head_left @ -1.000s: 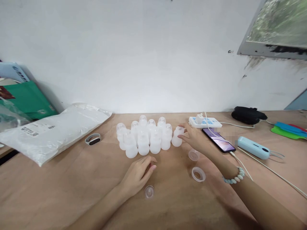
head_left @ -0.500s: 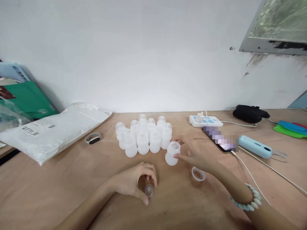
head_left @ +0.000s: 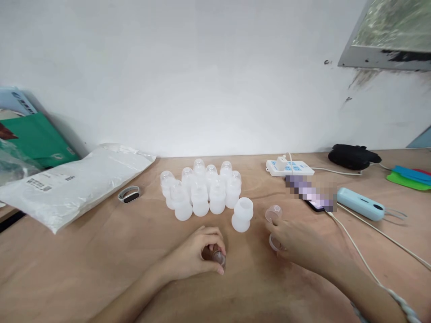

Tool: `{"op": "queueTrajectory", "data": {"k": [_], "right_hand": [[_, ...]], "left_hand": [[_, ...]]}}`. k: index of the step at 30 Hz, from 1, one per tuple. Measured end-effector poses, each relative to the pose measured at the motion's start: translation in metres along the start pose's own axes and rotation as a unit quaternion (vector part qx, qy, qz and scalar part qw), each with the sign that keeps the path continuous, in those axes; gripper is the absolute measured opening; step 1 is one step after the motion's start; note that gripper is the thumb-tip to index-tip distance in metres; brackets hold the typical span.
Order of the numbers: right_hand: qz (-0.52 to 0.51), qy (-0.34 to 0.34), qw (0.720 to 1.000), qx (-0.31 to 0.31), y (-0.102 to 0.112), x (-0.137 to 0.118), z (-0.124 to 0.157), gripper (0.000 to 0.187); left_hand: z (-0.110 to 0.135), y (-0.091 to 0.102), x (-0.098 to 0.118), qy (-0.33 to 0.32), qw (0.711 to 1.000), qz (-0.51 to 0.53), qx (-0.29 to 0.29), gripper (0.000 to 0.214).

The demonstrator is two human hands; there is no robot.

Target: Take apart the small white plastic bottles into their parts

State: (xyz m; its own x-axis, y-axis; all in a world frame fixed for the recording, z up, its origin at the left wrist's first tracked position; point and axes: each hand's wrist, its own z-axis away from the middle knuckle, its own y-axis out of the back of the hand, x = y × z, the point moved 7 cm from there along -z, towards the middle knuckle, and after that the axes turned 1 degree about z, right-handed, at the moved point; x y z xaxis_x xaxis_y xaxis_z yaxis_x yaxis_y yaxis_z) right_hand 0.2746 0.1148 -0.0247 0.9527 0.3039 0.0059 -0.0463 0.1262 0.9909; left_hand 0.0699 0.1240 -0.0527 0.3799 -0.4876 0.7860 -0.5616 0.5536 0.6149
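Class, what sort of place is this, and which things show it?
Probably a worktable indoors, perhaps in a home or small workshop: white bottles stand in a cluster, a power strip lies near the wall, and a white parcel bag rests on the left.

A pale wall (head_left: 202,89) with a window (head_left: 395,28) backs a brown table (head_left: 84,264)

1 head-worn view, facing forward and down
From above the flat brown counter (head_left: 84,251), it looks past the bare left hand (head_left: 193,253) and bare right hand (head_left: 298,242), both near, to the broad white wall (head_left: 202,80) farther off.
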Motion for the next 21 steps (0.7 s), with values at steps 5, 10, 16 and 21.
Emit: {"op": "queueTrajectory", "data": {"k": [5, 10, 16, 21], "right_hand": [[-0.212, 0.174, 0.962, 0.001, 0.024, -0.045, 0.009, 0.037], [-0.476, 0.252, 0.839, 0.075, 0.032, -0.078, 0.01, 0.03], [-0.538, 0.215, 0.807, 0.116, -0.006, -0.085, -0.008, 0.035], [-0.482, 0.118, 0.867, 0.057, -0.027, -0.083, -0.013, 0.044]], "left_hand": [[-0.003, -0.005, -0.001, 0.009, 0.999, -0.047, 0.019, 0.026], [-0.003, -0.005, -0.007, 0.008, 0.999, -0.038, 0.012, 0.047], [0.002, 0.001, -0.012, 0.003, 0.999, 0.024, -0.025, 0.068], [0.005, 0.004, -0.011, 0.009, 0.997, 0.065, -0.026, 0.069]]}}
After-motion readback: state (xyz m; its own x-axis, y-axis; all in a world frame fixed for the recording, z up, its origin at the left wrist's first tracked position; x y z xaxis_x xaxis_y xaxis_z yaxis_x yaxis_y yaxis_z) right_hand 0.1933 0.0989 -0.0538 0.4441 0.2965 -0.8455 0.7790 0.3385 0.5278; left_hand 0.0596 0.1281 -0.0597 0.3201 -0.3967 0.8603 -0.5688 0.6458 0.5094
